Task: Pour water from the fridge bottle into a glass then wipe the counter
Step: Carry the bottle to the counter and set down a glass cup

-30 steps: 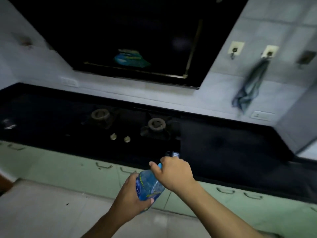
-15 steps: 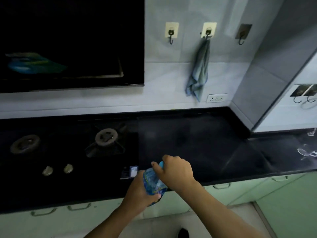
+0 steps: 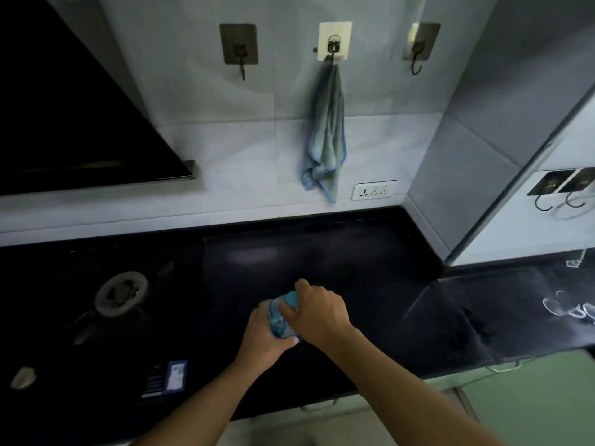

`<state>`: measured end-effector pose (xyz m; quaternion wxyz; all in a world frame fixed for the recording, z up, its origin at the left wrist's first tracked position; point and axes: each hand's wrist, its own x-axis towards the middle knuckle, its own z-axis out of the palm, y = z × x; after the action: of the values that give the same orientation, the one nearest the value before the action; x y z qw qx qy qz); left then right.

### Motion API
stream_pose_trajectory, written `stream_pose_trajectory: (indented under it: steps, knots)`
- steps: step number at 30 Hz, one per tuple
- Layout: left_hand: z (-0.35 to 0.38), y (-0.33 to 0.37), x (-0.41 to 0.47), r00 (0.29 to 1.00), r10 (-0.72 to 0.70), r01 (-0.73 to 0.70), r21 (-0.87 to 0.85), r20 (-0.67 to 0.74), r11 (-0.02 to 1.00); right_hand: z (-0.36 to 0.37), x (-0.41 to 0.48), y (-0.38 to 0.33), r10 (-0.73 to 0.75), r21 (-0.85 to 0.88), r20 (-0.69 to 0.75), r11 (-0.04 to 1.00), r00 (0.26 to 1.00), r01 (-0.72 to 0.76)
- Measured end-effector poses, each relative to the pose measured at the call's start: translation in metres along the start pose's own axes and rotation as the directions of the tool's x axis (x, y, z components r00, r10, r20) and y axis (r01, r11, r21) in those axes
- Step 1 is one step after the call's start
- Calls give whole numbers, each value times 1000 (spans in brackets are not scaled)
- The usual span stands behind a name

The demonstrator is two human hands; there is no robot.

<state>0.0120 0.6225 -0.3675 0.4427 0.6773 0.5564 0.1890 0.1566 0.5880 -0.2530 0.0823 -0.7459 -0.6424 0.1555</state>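
Now both hands meet over the middle of the black counter (image 3: 338,252), toward its front edge. The left hand (image 3: 262,336) is wrapped around the body of the blue bottle (image 3: 280,320), holding it from the left, while the right hand (image 3: 317,312) is closed over the top of it, fingers curled round the light blue cap (image 3: 292,298). The cap sits on the neck; whether it is loosened cannot be told. Whether the bottle's base touches the counter is hidden by the hands. A glass (image 3: 573,309) stands at the far right edge of the counter, well apart from the bottle, with blurred clear glassware around it. On the left part of the counter lies a stove with a burner (image 3: 121,293) and a knob (image 3: 22,377) near the front left corner. A blue-edged cloth (image 3: 326,140) hangs from the middle hook (image 3: 334,43) of three on the tiled wall above the back edge, with a socket (image 3: 374,190) just beside its lower end.
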Motion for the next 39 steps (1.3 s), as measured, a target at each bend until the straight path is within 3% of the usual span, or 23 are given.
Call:
stream_pose_trajectory:
  steps: [3,8,18,21,24,31,35,39]
  knots:
    - [14,-19,35,999,-18,16,39,39,999,-1,19,8,24,-24,11,999,1000,-24]
    - [11,5,36,993,-26,27,-8,111,1000,13,35,15,99,-61,95,994,991,-94]
    - [17,-20,57,977,-38,43,-21,209,999,27,40,14,86,-2,65,996,994,-86]
    - [10,-34,54,958,-191,182,62,213,981,23,39,21,66,7,94,998,993,-67]
    - [9,-34,33,871,-395,332,243,293,911,15,30,36,55,31,108,998,993,-58]
    - [43,-4,5,832,-357,164,427,424,889,8,0,101,97,58,105,993,990,-103]
    - [99,36,-4,867,-252,4,500,430,866,6,-28,169,141,-44,166,990,976,-135]
    - [172,78,-9,903,-186,-60,542,387,838,7,-67,257,198,-97,165,978,966,-184]
